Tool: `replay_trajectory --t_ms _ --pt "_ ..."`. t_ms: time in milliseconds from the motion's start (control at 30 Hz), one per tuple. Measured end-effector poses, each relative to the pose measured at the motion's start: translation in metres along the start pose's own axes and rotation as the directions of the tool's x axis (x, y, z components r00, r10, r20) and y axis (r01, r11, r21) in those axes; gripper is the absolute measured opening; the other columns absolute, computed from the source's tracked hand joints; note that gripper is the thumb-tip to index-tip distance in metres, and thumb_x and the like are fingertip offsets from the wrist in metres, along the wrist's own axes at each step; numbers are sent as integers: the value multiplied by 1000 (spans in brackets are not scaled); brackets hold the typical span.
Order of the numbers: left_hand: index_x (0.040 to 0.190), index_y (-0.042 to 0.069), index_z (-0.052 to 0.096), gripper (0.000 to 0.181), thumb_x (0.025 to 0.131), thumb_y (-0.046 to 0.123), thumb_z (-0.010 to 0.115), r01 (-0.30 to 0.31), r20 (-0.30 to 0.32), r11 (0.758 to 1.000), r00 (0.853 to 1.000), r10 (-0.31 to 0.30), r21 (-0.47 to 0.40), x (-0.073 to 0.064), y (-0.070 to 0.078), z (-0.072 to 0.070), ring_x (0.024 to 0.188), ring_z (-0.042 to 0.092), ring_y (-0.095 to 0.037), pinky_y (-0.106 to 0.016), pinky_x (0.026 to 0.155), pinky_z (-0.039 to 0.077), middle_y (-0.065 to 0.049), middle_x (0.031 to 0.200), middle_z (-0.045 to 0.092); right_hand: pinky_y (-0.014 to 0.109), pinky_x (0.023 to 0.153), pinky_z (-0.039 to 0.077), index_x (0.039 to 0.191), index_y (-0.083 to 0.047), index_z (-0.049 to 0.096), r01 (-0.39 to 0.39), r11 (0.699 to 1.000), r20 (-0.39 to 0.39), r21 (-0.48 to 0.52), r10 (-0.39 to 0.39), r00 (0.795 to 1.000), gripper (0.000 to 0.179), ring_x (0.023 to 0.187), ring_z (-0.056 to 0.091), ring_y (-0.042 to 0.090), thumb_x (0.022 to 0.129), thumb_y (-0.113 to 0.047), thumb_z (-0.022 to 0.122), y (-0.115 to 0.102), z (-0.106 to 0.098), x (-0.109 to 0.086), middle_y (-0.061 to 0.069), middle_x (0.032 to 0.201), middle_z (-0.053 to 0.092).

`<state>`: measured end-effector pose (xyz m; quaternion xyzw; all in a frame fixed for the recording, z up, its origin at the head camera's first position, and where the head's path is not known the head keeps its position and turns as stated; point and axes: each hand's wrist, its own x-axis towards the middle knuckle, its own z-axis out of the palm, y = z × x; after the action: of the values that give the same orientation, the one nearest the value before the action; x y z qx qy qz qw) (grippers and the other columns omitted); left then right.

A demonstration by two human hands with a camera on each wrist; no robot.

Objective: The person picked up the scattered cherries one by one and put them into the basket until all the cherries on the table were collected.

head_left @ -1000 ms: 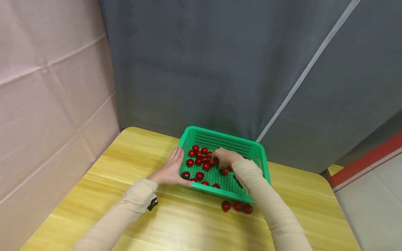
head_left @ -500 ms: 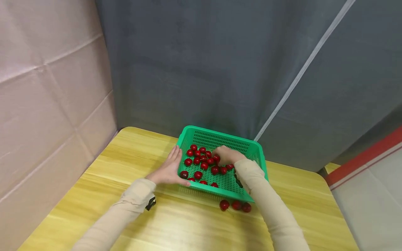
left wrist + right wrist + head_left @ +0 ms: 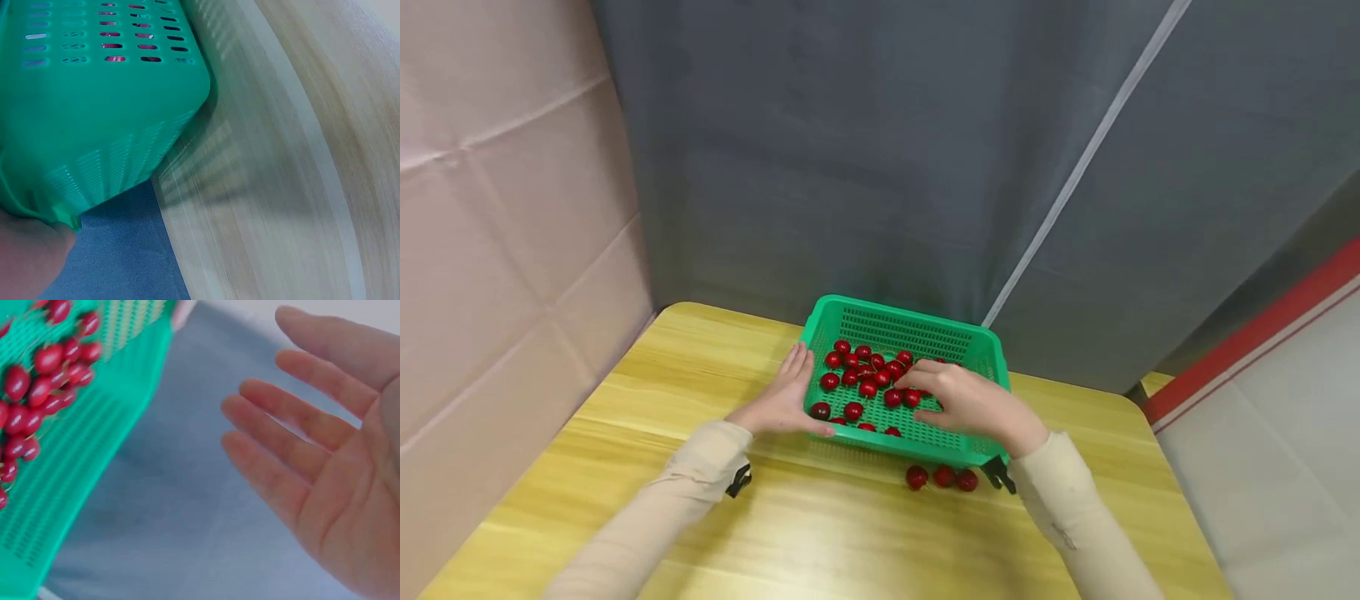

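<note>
A green plastic basket [image 3: 910,314] with slotted walls holds several red cherries [image 3: 867,389], some with thin stems. My left hand [image 3: 778,402] rests against the basket's left side, fingers straight along the rim and thumb at the front corner. In the left wrist view, part of that hand [image 3: 31,253] touches the rim beside the slotted wall [image 3: 94,94]. My right hand [image 3: 973,404] is over the basket's right half, fingers extended above the cherries. The right wrist view shows its bare palm [image 3: 331,469] with spread fingers, holding nothing; cherries [image 3: 47,359] lie beyond.
Three cherries [image 3: 944,476] lie on the wooden table [image 3: 790,533] just in front of the basket. A dark grey curtain [image 3: 820,167] hangs right behind the table's back edge. A pale covered wall [image 3: 497,292] stands at the left.
My right hand has risen from among the cherries, opened, and drawn back toward the front right. My left hand keeps its place on the basket. The head view has shifted slightly.
</note>
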<state>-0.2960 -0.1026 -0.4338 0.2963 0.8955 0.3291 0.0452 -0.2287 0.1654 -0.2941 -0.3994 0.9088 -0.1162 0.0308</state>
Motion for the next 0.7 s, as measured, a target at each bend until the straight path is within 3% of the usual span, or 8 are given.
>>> replay_trajectory --t_ms 100,200,367,533,700 --pt "139 -14 6 136 53 67 73 17 8 1000 1000 -18 20 1 -3 -2 136 -9 -39 -52 109 7 -29 146 -7 26 80 50 112 -8 61 35 999 7 -23 -35 999 34 94 59 14 80 -16 69 -19 3 -15 2 107 59" --pt "140 -13 5 134 54 64 74 46 26 998 999 -47 52 3 -5 -4 136 -9 -38 -50 109 8 -27 147 -8 23 77 49 111 -7 61 19 1000 44 -4 -19 999 33 88 59 12 80 -17 68 -28 17 -25 2 105 59" --pt "140 -13 4 133 55 61 75 66 37 995 997 -68 74 4 -5 -5 136 -9 -39 -49 109 9 -27 147 -9 17 70 47 107 -7 63 -73 996 155 42 65 986 30 78 52 4 80 -17 68 -21 66 -31 -2 95 57" --pt "140 -13 5 133 54 62 75 63 33 995 997 -66 77 4 -5 -5 136 -9 -38 -49 109 9 -27 147 -9 19 63 47 98 -11 64 -117 986 176 -119 137 975 26 75 52 7 74 -16 72 -4 120 -30 -1 88 54" --pt "140 -11 4 133 55 64 73 69 41 995 997 -72 77 3 -5 -5 136 -10 -37 -50 109 8 -26 147 -10 24 59 49 91 -13 65 -144 959 124 -244 179 976 16 71 57 13 76 -12 70 5 148 -31 0 85 57"
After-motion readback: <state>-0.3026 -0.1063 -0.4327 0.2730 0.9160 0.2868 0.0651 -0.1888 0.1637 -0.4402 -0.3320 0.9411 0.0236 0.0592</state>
